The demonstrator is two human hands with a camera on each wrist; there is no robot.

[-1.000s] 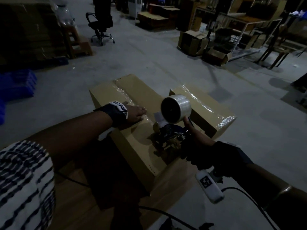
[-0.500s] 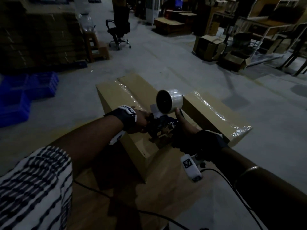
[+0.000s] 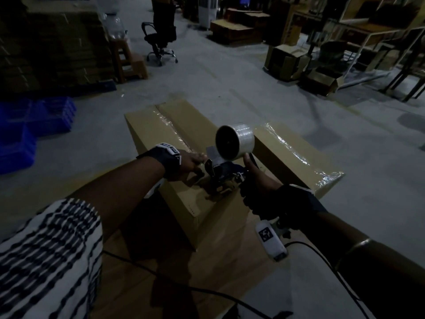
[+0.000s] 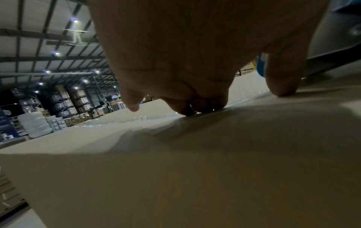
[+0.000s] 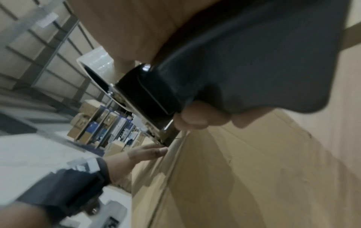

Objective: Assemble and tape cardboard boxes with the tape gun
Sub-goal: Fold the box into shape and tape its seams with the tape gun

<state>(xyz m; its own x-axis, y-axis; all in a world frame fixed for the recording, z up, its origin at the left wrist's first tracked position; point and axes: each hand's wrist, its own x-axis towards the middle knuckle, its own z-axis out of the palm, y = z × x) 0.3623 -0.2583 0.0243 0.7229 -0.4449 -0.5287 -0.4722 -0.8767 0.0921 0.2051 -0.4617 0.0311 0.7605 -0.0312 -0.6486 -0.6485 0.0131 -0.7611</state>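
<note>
bare concrete floor (image 3: pixel 230 84) around boxes, second taped box (image 3: pixel 296 155) just right, office chair (image 3: pixel 159 40) far ahead

Matt cardboard box (image 3: pixel 184 199), glossy tape (image 3: pixel 243 143)

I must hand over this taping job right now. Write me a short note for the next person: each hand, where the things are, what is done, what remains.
Left hand: fingertips press on the tape seam of the near cardboard box, just ahead of the tape gun.
Right hand: grips the tape gun handle; the gun sits on the box top near its close end.
Done: the far stretch of the seam carries tape; the second box beside it is taped.
Left: run the tape over the near edge and cut it.
</note>
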